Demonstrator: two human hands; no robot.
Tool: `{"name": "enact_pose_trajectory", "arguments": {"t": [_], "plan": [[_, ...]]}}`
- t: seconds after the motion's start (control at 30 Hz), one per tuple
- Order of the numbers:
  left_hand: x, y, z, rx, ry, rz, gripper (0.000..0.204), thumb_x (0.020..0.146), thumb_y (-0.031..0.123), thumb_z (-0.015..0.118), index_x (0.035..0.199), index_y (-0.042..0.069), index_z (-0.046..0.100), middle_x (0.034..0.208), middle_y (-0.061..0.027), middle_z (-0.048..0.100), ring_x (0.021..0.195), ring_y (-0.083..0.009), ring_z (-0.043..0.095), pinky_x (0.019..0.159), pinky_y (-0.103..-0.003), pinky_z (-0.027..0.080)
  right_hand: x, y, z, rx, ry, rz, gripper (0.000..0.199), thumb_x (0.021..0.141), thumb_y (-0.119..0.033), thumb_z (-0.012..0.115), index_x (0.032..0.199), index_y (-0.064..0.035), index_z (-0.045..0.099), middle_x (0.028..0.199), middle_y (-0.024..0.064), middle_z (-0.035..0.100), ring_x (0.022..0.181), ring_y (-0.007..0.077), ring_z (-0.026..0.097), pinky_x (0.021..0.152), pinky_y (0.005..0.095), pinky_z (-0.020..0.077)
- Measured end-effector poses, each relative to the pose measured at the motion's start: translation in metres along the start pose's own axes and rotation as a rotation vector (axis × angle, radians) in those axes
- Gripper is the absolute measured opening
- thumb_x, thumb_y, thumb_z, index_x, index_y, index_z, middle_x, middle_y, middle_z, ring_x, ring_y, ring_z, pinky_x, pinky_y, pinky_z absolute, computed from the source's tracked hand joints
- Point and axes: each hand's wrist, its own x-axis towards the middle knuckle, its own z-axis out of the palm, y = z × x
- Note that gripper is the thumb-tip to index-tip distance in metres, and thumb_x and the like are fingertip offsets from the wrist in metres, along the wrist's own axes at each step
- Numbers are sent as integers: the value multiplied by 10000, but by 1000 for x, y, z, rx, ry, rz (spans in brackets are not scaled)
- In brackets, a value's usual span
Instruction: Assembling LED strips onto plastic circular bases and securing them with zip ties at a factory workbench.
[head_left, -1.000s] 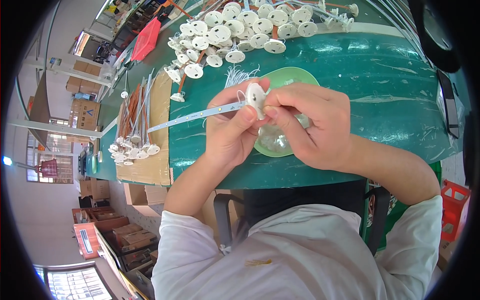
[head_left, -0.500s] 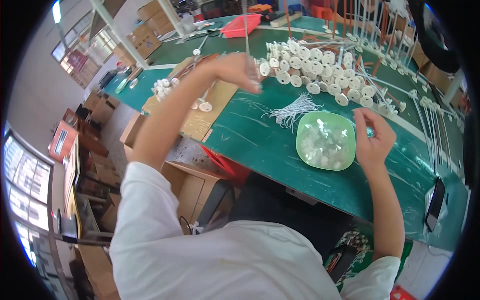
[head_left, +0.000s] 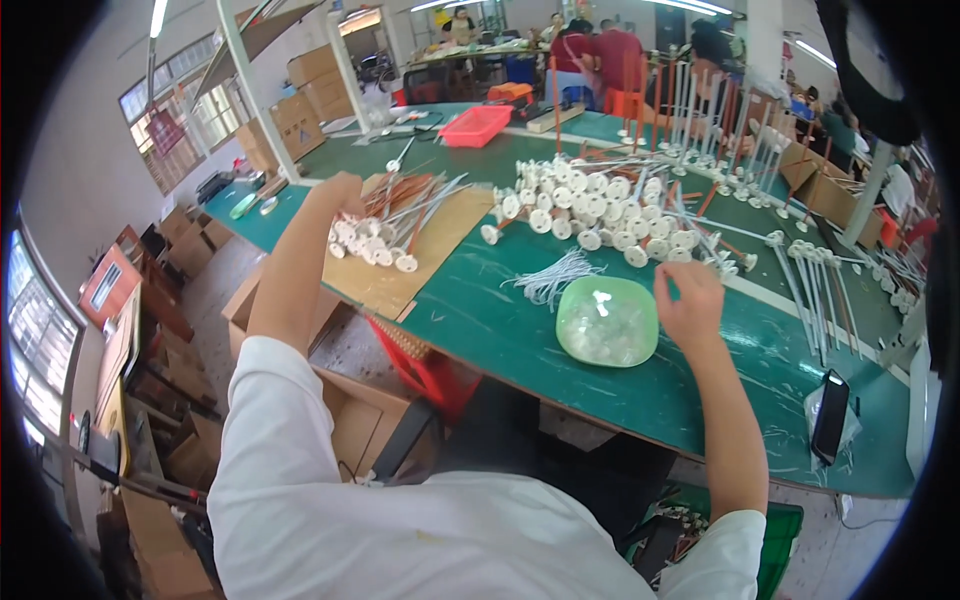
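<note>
My left hand [head_left: 345, 192] reaches to the far left, beside a pile of white round discs on orange and grey stems [head_left: 375, 240] lying on a cardboard sheet [head_left: 450, 245]. Its fingers are mostly hidden, so any hold there is unclear. My right hand [head_left: 692, 302] is just right of a light green bowl [head_left: 648, 325], thumb and fingers curled together in a pinch. Whatever it may hold is too small to make out. Clear, shiny small pieces fill the bowl. Behind the bowl lies a bundle of thin white strings [head_left: 555, 275].
A larger heap of white-disc stems [head_left: 610, 205] stretches across the green table [head_left: 480, 310]. Upright stems [head_left: 690, 110] stand in rows behind it. A red tray [head_left: 475, 127] sits at the back; a black phone [head_left: 829, 415] lies at right. People work in the background.
My left hand has swung left from above the table's middle to the pile on the cardboard. My right hand stays beside the bowl. The view has tilted up, showing more of the room.
</note>
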Motion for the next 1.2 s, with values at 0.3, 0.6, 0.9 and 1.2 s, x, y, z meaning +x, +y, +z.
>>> {"name": "enact_pose_trajectory", "arguments": {"t": [0.3,0.6,0.9,1.2], "plan": [[10,9,10,180,32,49,561,672,516,727,924,15,745,859,-220,715,856,-330,707,780,-422,576,-4,-1,4,20,-62,43,110,722,1,729,799,-44,665,737,85,652,655,265,633,578,356,495],[0,154,-47,266,260,433,477,862,541,587,1015,107,712,1012,-181,684,998,-365,650,827,-494,535,-5,-2,12,36,-53,22,94,730,-14,747,784,-44,676,698,68,654,603,237,622,546,331,486],[-1,337,-25,-63,630,865,453,861,369,657,1260,164,591,1111,-178,541,1014,-352,599,844,-455,504,-9,-7,11,69,-98,41,88,731,-61,747,755,-66,663,690,50,663,605,218,628,538,331,507],[15,376,3,-359,653,1014,328,868,292,680,1177,184,678,987,-134,518,892,-305,569,787,-415,483,-3,-5,10,108,-43,36,106,728,-37,751,770,-57,656,681,65,646,585,231,610,506,333,473]]}}
